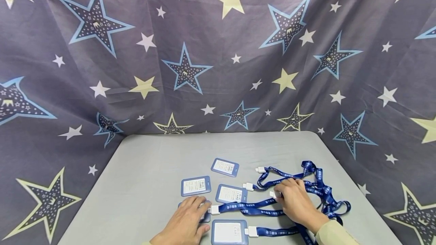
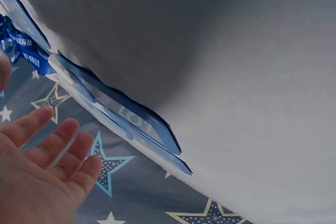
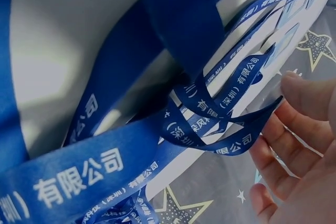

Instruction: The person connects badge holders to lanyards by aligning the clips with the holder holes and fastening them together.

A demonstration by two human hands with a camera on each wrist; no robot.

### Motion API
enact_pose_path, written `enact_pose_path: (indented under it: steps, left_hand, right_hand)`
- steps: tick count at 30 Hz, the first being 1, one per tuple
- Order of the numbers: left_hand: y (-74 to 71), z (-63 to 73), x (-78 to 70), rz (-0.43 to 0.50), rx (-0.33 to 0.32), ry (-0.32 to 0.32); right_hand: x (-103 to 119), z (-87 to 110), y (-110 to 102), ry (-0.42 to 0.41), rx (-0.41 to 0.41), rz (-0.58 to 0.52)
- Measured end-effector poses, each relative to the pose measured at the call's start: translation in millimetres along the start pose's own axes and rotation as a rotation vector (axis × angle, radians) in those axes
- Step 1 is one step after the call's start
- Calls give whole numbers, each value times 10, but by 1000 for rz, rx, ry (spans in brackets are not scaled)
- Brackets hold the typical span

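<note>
My right hand (image 1: 296, 201) pinches the white plastic clip (image 1: 273, 194) of a blue lanyard between thumb and index finger. In the right wrist view the lanyard's printed strap (image 3: 239, 142) loops away from those fingertips. My left hand (image 1: 185, 222) is over a blue ID card holder (image 1: 205, 217), partly hiding it; its fingers look loose and grip nothing in the left wrist view. That holder lies by the white clip (image 1: 214, 210) of another lanyard. A nearer card holder (image 1: 227, 233) meets a third lanyard's clip (image 1: 252, 231) at its slotted end.
More card holders lie farther back: one at the rear (image 1: 225, 167), one at left (image 1: 195, 186), one in the middle (image 1: 223, 193). Two lanyard clips (image 1: 260, 169) rest behind my right hand. Tangled straps (image 1: 327, 194) fill the grey table's (image 1: 136, 177) right side. A starry curtain (image 1: 218, 97) surrounds it.
</note>
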State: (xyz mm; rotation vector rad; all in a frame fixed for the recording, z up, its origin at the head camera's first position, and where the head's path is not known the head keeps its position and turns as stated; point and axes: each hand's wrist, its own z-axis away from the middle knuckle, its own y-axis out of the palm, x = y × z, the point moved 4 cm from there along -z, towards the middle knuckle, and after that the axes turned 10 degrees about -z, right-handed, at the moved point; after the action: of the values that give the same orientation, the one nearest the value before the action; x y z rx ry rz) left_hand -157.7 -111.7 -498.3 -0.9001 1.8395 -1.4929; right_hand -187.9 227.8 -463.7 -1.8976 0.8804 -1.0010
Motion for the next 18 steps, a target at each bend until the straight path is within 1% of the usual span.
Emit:
enact_pose_path:
  steps: [3,6,10,15,18]
  left_hand:
    - [-2,-4,0,-4,1,-1]
    - [-12,-9,-7,-9,-26,11]
    - [-42,-21,-21,-13,-56,27]
    - [-64,-42,-25,-5,-40,20]
    - [-73,-53,-25,-5,-46,21]
  right_hand:
    - [10,6,9,-20,-16,3]
    - [22,7,17,-30,-21,4]
    - [38,2,28,-26,-4,1]
    - [60,1,40,-26,11,-7]
    - [74,0,46,-32,13,-13]
